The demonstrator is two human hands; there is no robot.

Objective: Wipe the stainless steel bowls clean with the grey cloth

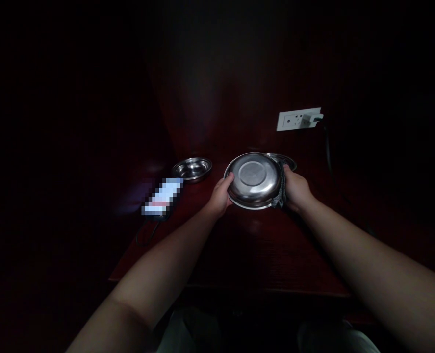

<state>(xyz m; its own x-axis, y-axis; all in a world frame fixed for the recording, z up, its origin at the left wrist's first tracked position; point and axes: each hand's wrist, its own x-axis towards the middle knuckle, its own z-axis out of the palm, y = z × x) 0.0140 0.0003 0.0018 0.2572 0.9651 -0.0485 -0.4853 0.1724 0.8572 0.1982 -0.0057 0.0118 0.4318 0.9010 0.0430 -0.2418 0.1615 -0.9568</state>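
Observation:
Between my hands a shiny metal bowl (pixel 254 181) is tilted with its rounded underside toward me. My left hand (pixel 221 195) grips its left rim, the thumb lying over the underside. On the right side, my right hand (pixel 298 189) holds a dark patterned cloth (pixel 281 189) against the bowl's edge; most of its fingers are hidden behind. Partly covered by the bowl and my right hand, another metal dish (pixel 289 159) shows at the back. A further metal bowl (pixel 192 169) stands upright on the table, left of my left hand.
A lit phone (pixel 163 198), its screen blurred out, is at the left with a cable below it. The dark red table (pixel 254 260) has its front edge near my legs. On the back wall is a white socket panel (pixel 291 120) with a plug (pixel 316 118) and hanging cord (pixel 327 147).

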